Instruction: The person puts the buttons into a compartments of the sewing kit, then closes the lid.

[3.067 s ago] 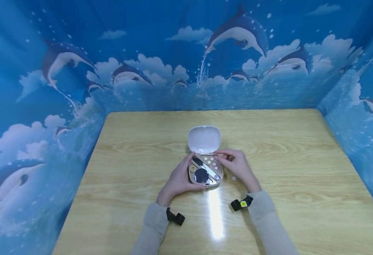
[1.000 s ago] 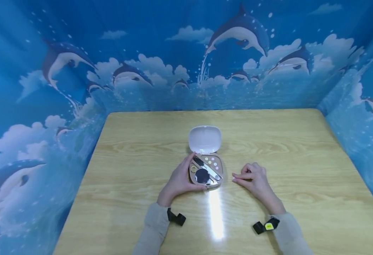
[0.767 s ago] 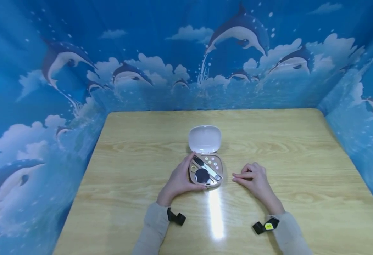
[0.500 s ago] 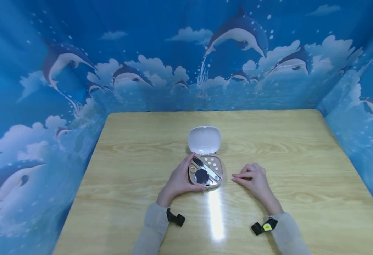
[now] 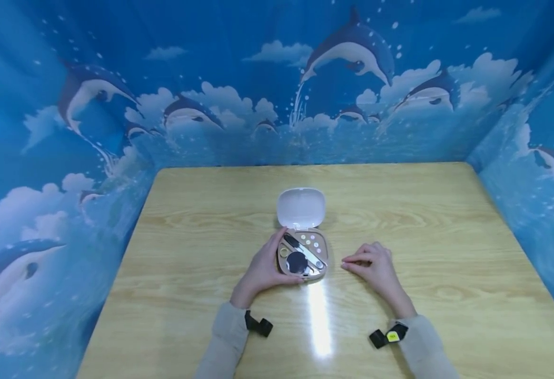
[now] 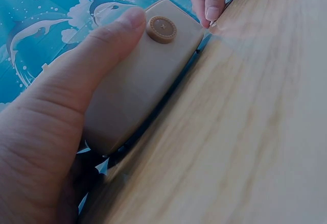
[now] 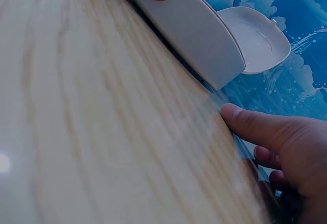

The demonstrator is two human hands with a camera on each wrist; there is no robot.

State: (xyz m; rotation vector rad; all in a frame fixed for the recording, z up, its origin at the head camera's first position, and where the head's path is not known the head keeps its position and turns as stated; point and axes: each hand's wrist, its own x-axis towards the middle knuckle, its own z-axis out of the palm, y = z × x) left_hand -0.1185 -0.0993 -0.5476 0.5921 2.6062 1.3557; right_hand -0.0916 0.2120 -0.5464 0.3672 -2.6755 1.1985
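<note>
A beige sewing box (image 5: 323, 271) lies on the table with its white lid (image 5: 301, 208) swung up. My left hand (image 5: 261, 269) grips its left side, thumb along the front near the round brown catch (image 6: 162, 29). Several small pale buttons (image 5: 308, 242) lie in the right compartment. A slim black-and-silver tool (image 5: 307, 251) runs diagonally across the middle, partly under a dark round disc (image 5: 297, 262); a gold ring-like piece (image 5: 284, 252) sits at the left. Right of the box, my right hand (image 5: 375, 266) pinches a small white button (image 5: 343, 265) between thumb and forefinger, low over the tabletop.
The wood-grain table (image 5: 201, 210) stretches out around the box. A blue curtain (image 5: 239, 142) printed with dolphins hangs behind and at both sides. A bright light reflection (image 5: 318, 321) shows on the table in front of the box.
About three seconds ago my right hand was at the box's button compartment; it moved right and down to the loose button on the table and pinches it. My left hand keeps its grip.
</note>
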